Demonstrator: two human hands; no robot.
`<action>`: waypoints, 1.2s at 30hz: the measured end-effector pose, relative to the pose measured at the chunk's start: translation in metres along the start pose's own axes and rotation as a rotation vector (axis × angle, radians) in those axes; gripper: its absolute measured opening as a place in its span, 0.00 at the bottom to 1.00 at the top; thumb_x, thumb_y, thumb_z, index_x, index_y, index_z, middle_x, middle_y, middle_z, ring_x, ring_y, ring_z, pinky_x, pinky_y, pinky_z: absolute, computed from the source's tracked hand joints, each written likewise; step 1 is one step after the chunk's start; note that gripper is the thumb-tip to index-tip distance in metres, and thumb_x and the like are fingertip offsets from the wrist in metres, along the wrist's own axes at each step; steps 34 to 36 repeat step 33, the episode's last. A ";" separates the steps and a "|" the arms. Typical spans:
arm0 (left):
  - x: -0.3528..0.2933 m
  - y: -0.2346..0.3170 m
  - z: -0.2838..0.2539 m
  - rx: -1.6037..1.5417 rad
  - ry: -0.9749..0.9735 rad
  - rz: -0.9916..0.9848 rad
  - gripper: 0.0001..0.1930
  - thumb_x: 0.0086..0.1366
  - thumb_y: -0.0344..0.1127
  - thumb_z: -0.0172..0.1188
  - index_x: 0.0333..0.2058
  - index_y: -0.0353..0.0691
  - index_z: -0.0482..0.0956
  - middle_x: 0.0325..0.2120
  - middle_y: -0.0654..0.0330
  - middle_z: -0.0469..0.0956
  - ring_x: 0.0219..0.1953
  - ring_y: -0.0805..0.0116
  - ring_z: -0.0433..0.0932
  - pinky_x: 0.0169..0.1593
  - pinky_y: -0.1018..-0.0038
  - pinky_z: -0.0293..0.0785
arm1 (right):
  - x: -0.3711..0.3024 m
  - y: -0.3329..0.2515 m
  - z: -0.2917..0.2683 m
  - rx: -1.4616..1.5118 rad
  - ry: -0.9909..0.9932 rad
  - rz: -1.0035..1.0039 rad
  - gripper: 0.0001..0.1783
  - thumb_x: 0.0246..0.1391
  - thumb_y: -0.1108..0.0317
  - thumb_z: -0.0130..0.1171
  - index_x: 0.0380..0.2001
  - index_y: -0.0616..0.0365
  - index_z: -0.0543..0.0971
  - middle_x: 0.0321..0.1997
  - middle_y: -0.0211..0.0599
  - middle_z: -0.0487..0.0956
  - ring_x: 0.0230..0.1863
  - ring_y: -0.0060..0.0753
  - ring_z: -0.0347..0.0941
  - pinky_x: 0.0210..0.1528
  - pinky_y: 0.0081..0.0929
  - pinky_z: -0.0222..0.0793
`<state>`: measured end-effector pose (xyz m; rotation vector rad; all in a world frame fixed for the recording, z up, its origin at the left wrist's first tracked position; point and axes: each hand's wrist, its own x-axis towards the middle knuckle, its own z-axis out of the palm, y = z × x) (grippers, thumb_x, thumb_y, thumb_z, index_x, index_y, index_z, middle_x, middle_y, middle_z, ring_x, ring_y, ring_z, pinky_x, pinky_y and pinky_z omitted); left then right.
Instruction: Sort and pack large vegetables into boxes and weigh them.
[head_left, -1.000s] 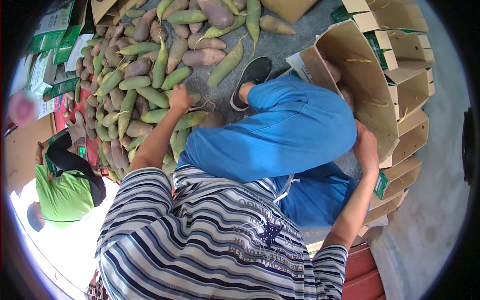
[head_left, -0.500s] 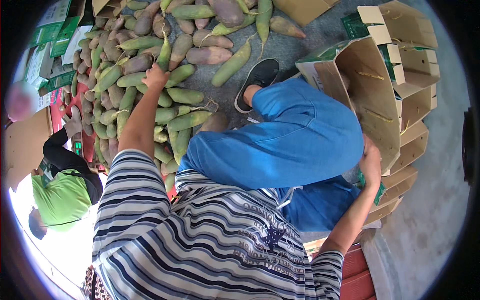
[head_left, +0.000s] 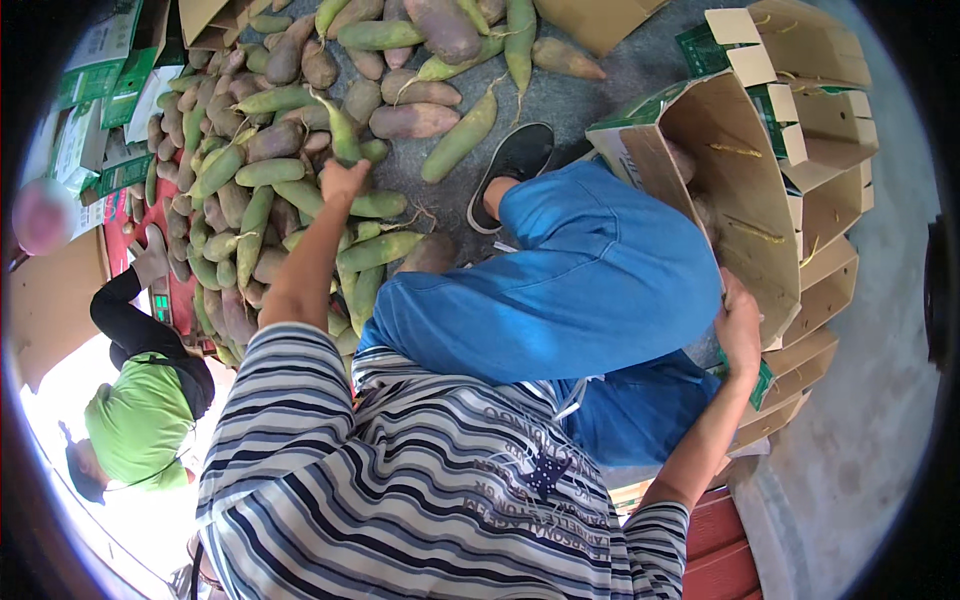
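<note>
My left hand [head_left: 343, 178] is closed around the thick end of a green radish [head_left: 345, 138], whose thin root tip points away from me. Beneath and around it spreads a heap of green and purplish radishes [head_left: 272, 172]. At my right side, beside my bent knee, my right hand [head_left: 738, 318] has its fingers curled at the near edge of an open cardboard carton [head_left: 730, 190]. Some of those fingers are hidden by my leg and the carton. Inside the carton, a few radishes [head_left: 682, 162] show partly.
More open cartons [head_left: 815, 130] stand in a row at the right. Loose radishes [head_left: 462, 130] lie on the dark floor near my shoe [head_left: 512, 172]. Green-and-white cartons [head_left: 95, 100] are at the far left. A co-worker in a green top [head_left: 140, 420] bends at the left.
My left hand has shifted right and slightly nearer, lifting the green radish off the heap. My right hand has stayed at the carton. The co-worker has moved slightly.
</note>
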<state>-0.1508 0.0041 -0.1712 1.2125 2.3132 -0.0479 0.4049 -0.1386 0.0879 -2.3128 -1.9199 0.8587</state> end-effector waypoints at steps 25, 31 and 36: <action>-0.227 0.301 -0.077 -0.546 -0.092 1.505 0.24 0.52 0.42 0.60 0.45 0.36 0.69 0.40 0.50 0.71 0.44 0.52 0.70 0.48 0.65 0.67 | 0.003 0.013 0.010 -0.022 -0.054 -0.040 0.15 0.46 0.70 0.54 0.41 0.54 0.74 0.38 0.49 0.75 0.40 0.52 0.71 0.40 0.40 0.66; -0.093 0.130 -0.060 0.233 0.077 0.961 0.19 0.51 0.35 0.58 0.42 0.37 0.70 0.39 0.49 0.71 0.42 0.50 0.71 0.45 0.62 0.67 | 0.004 -0.001 0.006 -0.025 -0.044 -0.043 0.14 0.47 0.69 0.54 0.40 0.55 0.74 0.36 0.49 0.75 0.40 0.52 0.71 0.40 0.40 0.66; -0.047 0.078 -0.067 0.765 0.091 0.720 0.24 0.47 0.38 0.62 0.44 0.44 0.69 0.39 0.49 0.72 0.44 0.50 0.70 0.48 0.61 0.67 | 0.006 0.014 0.010 -0.062 -0.051 -0.050 0.16 0.47 0.67 0.55 0.42 0.55 0.74 0.38 0.48 0.75 0.41 0.51 0.71 0.41 0.39 0.66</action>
